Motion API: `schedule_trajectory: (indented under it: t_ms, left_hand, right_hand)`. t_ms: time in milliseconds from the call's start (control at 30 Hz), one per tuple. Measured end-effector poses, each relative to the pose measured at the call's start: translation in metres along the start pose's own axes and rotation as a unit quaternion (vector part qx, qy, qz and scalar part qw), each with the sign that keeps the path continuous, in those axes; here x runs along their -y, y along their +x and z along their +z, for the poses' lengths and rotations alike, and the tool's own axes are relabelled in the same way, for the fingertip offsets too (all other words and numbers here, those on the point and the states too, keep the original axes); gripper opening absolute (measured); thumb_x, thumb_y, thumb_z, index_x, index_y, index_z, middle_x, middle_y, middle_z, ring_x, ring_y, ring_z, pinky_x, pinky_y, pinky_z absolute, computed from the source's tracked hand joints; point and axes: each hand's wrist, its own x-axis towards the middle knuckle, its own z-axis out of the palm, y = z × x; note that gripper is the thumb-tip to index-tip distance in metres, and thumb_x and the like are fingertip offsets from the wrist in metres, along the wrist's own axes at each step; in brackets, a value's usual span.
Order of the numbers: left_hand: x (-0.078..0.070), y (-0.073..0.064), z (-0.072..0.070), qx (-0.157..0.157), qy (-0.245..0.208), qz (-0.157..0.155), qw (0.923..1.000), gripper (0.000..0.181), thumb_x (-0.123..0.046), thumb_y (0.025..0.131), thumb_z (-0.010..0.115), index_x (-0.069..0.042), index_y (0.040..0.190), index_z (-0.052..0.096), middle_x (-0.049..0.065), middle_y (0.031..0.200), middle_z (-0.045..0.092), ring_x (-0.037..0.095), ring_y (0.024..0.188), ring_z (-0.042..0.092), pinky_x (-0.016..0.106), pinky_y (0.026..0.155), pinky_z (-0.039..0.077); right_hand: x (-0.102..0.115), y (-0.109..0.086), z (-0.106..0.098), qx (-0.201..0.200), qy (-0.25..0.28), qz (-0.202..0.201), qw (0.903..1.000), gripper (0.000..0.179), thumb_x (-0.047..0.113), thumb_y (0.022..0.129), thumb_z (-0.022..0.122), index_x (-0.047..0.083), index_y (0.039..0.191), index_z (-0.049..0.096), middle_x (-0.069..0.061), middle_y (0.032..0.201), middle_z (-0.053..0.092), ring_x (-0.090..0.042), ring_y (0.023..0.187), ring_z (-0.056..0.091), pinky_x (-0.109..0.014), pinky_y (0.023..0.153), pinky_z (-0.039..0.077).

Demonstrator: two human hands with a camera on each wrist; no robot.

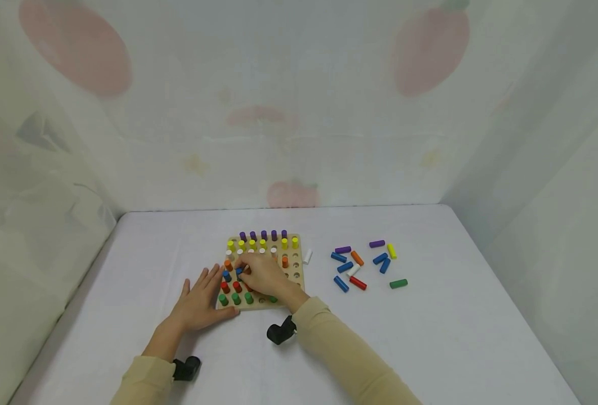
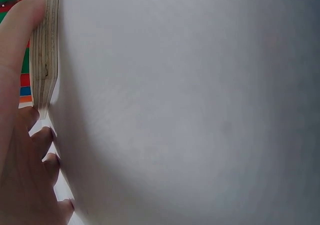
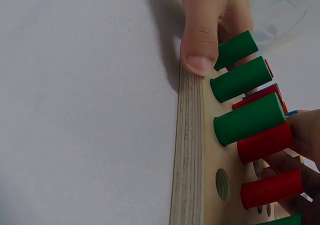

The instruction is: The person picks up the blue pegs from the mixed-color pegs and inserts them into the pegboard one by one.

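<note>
A wooden pegboard (image 1: pixel 291 270) carries upright pegs in rows of purple, yellow, white, orange, blue, red and green. My right hand (image 1: pixel 265 275) reaches over its middle, and the fingertips pinch a blue peg (image 1: pixel 238 271) in the blue row, beside another blue peg (image 1: pixel 226 275) at the left edge. The hand covers part of the rows behind it. At the board's front left corner rests my left hand (image 1: pixel 197 301), fingers spread along the left side. In the right wrist view its thumb (image 3: pixel 200 50) presses the front edge near the green pegs (image 3: pixel 245 80).
Right of the board lie loose pegs: several blue ones (image 1: pixel 341 283), a red peg (image 1: pixel 358 283), an orange peg (image 1: pixel 356 258), a green peg (image 1: pixel 398 284), a yellow peg (image 1: pixel 392 251), purple ones (image 1: pixel 377 244) and white ones (image 1: pixel 307 256). All lie on a white-covered table (image 1: pixel 455 337).
</note>
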Motion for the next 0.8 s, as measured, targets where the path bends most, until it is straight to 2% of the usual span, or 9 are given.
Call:
schedule_trajectory:
  t_ms: [367,800]
  left_hand:
    - [-0.0001,0.0004,0.0003,0.006,-0.005,-0.004,1.0000,0.111,-0.075,0.066,0.059,-0.011,0.148,0.018,0.012,0.153,0.018,0.039,0.139,0.013,0.069,0.103,0.001]
    - [-0.0026,-0.0008,-0.0021,-0.001,-0.005,-0.005,1.0000,0.111,-0.074,0.066,0.060,-0.010,0.148,0.020,0.013,0.152,0.020,0.039,0.139,0.014,0.069,0.103,0.003]
  right_hand:
    - [-0.0020,0.0018,0.0020,0.001,-0.002,0.002,1.0000,0.015,0.018,0.088,0.061,0.022,0.103,0.062,0.012,0.100,0.063,0.004,0.079,0.053,-0.007,0.066,0.044]
    - [0.0000,0.0003,-0.0008,0.004,-0.009,-0.013,0.9999,0.017,0.020,0.089,0.061,0.020,0.105,0.066,0.009,0.101,0.066,0.005,0.081,0.056,-0.007,0.068,0.045]
